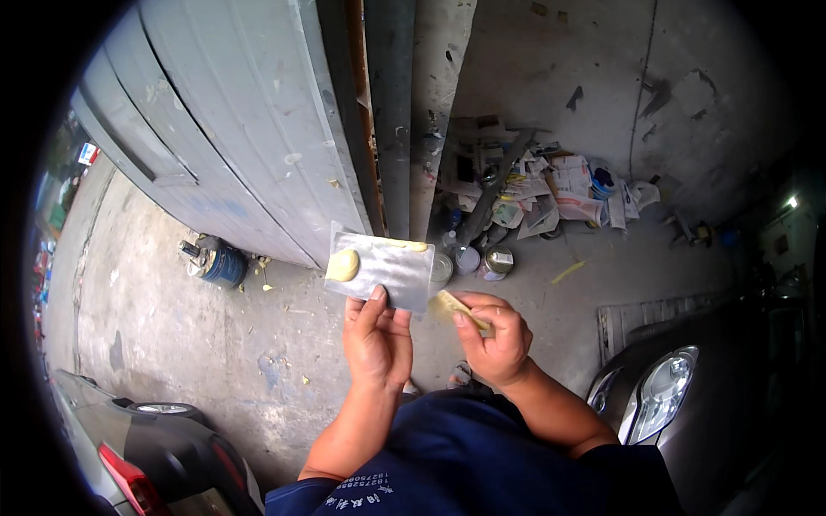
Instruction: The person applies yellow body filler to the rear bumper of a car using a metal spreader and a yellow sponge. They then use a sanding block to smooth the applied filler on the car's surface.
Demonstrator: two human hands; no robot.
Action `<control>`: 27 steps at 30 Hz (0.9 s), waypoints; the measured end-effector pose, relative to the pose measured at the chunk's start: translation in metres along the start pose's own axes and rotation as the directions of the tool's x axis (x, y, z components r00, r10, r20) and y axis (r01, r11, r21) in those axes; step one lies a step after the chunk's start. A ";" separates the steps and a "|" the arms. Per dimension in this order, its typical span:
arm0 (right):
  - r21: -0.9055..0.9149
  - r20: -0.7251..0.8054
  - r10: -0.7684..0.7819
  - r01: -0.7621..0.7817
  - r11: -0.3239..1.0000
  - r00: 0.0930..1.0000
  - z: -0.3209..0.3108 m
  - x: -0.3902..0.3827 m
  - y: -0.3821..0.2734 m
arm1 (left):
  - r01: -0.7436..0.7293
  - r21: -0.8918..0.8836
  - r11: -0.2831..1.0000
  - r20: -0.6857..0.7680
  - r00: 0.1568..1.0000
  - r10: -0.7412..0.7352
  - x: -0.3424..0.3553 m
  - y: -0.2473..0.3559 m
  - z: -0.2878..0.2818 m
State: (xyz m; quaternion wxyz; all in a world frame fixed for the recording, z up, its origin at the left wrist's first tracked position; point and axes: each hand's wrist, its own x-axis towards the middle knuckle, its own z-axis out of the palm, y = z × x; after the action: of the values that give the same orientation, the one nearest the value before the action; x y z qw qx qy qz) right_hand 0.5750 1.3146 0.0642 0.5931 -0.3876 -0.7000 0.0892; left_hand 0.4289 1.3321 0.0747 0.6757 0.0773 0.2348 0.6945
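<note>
A thin, roughly rectangular grey plate [389, 279] is gripped at its near edge by my left hand [376, 346], thumb on top and fingers underneath. A pale yellow lump of putty [342, 265] sits on its left part, and more putty is smeared along the far right edge. Just right of the plate, my right hand [499, 342] is closed on a flat putty spreader [451, 306] coated with yellow residue. The spreader's tip is very near the plate's right corner; I cannot tell whether they touch.
A grey metal door panel [224, 112] rises ahead to the left, with a blue bucket [225, 268] by its foot. Several cans, including an opened one [496, 265], stand before piled papers [572, 196]. A dark car [688, 430] is at right, another car [159, 430] lower left.
</note>
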 end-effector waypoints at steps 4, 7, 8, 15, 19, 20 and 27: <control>-0.031 0.057 -0.163 0.164 0.986 0.985 0.011 0.011 0.000 | -0.005 0.003 1.000 -0.018 1.000 0.005 0.005 0.005 -0.009; 0.016 0.181 -0.107 0.106 0.994 0.978 0.018 -0.010 0.011 | -0.014 0.017 1.000 -0.017 1.000 0.014 0.013 0.013 -0.017; 0.005 0.196 -0.057 0.057 0.998 0.979 0.016 -0.016 0.015 | -0.012 0.027 1.000 -0.012 1.000 0.013 0.013 0.015 -0.016; 0.544 0.318 0.567 -0.636 0.547 0.760 -0.008 0.008 0.035 | 0.133 0.076 0.988 0.046 0.990 -0.137 0.015 0.008 -0.012; 0.598 0.359 0.553 -0.640 0.482 0.752 -0.003 0.006 0.057 | 0.158 0.070 0.985 0.047 0.986 -0.162 0.020 -0.012 0.000; 0.573 0.349 0.560 -0.644 0.506 0.751 -0.003 0.002 0.064 | 0.150 0.073 0.986 0.043 0.987 -0.153 0.024 -0.017 0.003; 0.295 0.386 0.745 -0.838 0.459 0.544 -0.030 -0.046 0.167 | -0.004 0.204 0.979 0.046 0.999 -0.006 0.059 -0.053 0.008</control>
State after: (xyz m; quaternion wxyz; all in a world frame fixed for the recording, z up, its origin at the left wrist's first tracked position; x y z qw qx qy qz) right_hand 0.6750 1.3889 -0.0604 0.4795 -0.5102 -0.4522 0.5525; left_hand 0.4756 1.3898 0.0472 0.6697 0.1619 0.2891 0.6646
